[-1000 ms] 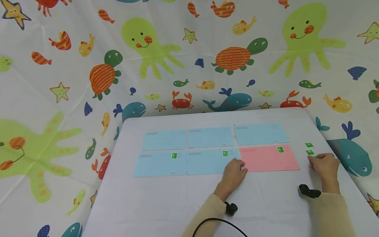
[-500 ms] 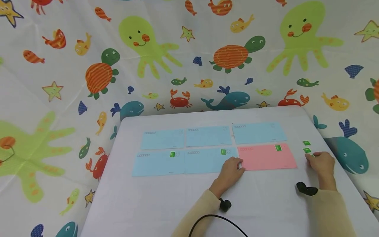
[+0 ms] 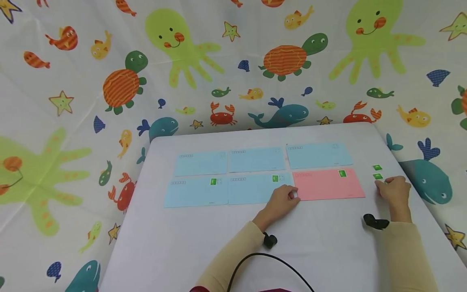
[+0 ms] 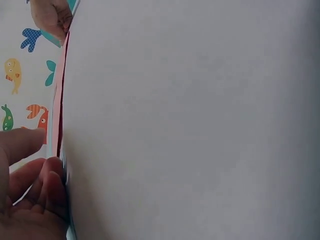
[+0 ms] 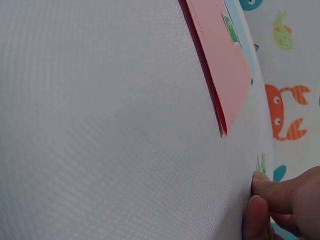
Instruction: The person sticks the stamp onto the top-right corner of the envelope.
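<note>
Shift since half a second ago: table [image 3: 175, 239] and envelopes sit a little higher in the head view; both hands keep their places over the paper and stamps.
Pink envelope [image 3: 328, 186]: right end of the lower row, right of the frame's centre, flat, with a row of small printed boxes at its upper left; the right wrist view shows a darker red strip along its near edge.
Stamp on pink [image 3: 342, 173]: green with a pale border, near the upper right corner.
Loose stamps: two green ones, the upper [image 3: 377, 167] and the lower [image 3: 378, 176], right of the pink envelope, both slightly slanted; a green sliver [image 3: 385, 182] shows at the right fingertips.
Right hand [image 3: 395, 194]: thumb and forefinger close together, tips down at that sliver; cannot tell whether they pinch it.
Left hand [image 3: 278, 202]: fingers loosely bent, thumb and forefinger apart, tips at the pink envelope's left edge, hand over a blue envelope [image 3: 251, 192].
Blue neighbours: that one and the lower left envelope [image 3: 195, 194] each carry a green stamp; three more blue envelopes [image 3: 257, 159] form the upper row.
</note>
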`<state>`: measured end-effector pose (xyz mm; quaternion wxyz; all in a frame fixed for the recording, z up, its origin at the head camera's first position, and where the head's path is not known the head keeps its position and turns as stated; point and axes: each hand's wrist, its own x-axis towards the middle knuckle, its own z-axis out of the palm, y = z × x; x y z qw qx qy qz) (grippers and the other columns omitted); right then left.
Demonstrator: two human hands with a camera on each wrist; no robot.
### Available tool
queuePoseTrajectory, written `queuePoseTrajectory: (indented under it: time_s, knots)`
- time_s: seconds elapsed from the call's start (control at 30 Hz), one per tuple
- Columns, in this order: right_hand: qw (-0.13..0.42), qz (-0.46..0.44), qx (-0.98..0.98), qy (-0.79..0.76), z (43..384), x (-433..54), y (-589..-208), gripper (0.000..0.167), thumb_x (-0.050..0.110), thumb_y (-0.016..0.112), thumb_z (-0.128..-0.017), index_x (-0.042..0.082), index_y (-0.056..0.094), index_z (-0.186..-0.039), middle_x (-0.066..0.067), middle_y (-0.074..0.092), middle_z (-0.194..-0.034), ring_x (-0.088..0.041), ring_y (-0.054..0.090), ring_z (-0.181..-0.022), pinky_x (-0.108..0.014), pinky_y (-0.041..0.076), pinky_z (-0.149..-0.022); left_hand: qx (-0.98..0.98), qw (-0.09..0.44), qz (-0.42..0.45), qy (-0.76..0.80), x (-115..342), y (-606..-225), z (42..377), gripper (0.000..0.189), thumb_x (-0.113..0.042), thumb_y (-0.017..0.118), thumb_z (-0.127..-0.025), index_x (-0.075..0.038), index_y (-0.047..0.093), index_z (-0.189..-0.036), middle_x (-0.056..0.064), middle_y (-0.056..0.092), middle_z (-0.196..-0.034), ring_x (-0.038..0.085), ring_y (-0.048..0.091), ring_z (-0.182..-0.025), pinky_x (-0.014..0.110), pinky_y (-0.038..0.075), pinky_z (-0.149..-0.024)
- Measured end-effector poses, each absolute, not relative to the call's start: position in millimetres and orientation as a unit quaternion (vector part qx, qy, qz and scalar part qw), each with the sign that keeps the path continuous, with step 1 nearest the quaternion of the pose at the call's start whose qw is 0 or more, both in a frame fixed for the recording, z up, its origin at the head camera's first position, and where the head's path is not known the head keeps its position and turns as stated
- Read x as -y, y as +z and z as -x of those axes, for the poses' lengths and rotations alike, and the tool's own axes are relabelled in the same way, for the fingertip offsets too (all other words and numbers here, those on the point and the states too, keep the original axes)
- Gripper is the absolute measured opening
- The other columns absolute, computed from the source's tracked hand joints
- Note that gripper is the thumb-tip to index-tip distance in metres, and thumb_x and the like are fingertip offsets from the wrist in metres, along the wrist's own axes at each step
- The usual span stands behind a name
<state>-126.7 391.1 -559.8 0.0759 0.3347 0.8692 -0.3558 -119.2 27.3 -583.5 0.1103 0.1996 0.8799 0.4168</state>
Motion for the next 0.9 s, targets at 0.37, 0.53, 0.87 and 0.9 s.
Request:
queuePoseTrajectory:
  time_s: [0.37, 0.53, 0.87, 0.9]
  knots:
    - [0.092, -0.341, -0.863, -0.361, 126, -392, -559, 0.061, 0.024, 0.048, -0.103, -0.019, 0.029, -0.142, -0.039, 0.038, -0.121, -0.047, 0.042, -0.109, -0.050, 0.046, -0.085, -0.869, 0.192, -0.204, 0.408, -21, -571, 128, 0.041, -0.026, 0.067, -0.096, -0.006, 0.065, -0.131, -0.004, 0.066, -0.091, 0.001, 0.051, -0.073, 0.013, 0.043, -0.064]
    - [0.093, -0.330, -0.871, -0.352, 126, -395, -560, 0.061, 0.025, 0.047, -0.103, -0.021, 0.031, -0.141, -0.039, 0.041, -0.121, -0.047, 0.043, -0.108, -0.049, 0.046, -0.084, -0.876, 0.203, -0.228, 0.374, -23, -564, 130, 0.044, -0.025, 0.068, -0.096, -0.004, 0.062, -0.134, -0.001, 0.068, -0.093, 0.002, 0.051, -0.075, 0.012, 0.042, -0.066]
    - [0.086, -0.308, -0.885, -0.338, 125, -398, -562, 0.056, 0.024, 0.049, -0.102, -0.022, 0.041, -0.133, -0.034, 0.054, -0.105, -0.043, 0.047, -0.100, -0.038, 0.042, -0.072, -0.886, 0.186, -0.198, 0.376, -26, -559, 133, 0.045, -0.026, 0.066, -0.097, -0.003, 0.062, -0.134, 0.000, 0.070, -0.091, 0.003, 0.052, -0.071, 0.014, 0.043, -0.064]
    - [0.084, -0.307, -0.886, -0.338, 124, -398, -562, 0.055, 0.024, 0.049, -0.102, -0.022, 0.041, -0.132, -0.034, 0.054, -0.105, -0.043, 0.047, -0.100, -0.037, 0.042, -0.071, -0.890, 0.178, -0.194, 0.372, -27, -559, 134, 0.044, -0.026, 0.065, -0.097, -0.002, 0.062, -0.134, 0.000, 0.069, -0.088, 0.003, 0.051, -0.069, 0.014, 0.043, -0.063]
